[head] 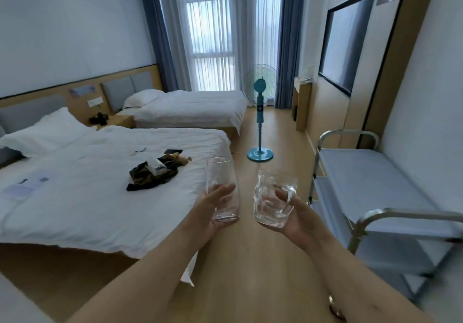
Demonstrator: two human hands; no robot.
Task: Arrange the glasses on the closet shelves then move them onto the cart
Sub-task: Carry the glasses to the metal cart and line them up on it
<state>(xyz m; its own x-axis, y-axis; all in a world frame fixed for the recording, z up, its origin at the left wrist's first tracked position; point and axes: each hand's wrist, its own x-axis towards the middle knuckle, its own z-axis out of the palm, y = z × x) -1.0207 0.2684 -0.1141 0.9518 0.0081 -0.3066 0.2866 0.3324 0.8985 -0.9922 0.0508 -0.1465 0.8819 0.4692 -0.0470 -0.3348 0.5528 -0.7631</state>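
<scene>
My left hand (209, 211) grips a tall clear tumbler (220, 179) upright, thumb across its front. My right hand (298, 216) holds a clear dimpled glass mug (271, 192) by its handle side, also upright. Both glasses are held side by side over the wooden floor, a little apart. The metal cart (370, 172) with grey-blue shelves stands to the right of my right hand, against the wall; its top shelf bears nothing. No closet is in view.
A white bed (100, 197) with dark clothing and a tissue pack lies on the left, a second bed behind it. A blue standing fan (260, 112) stands on the floor ahead. A wall television hangs above the cart; curtained windows fill the far wall.
</scene>
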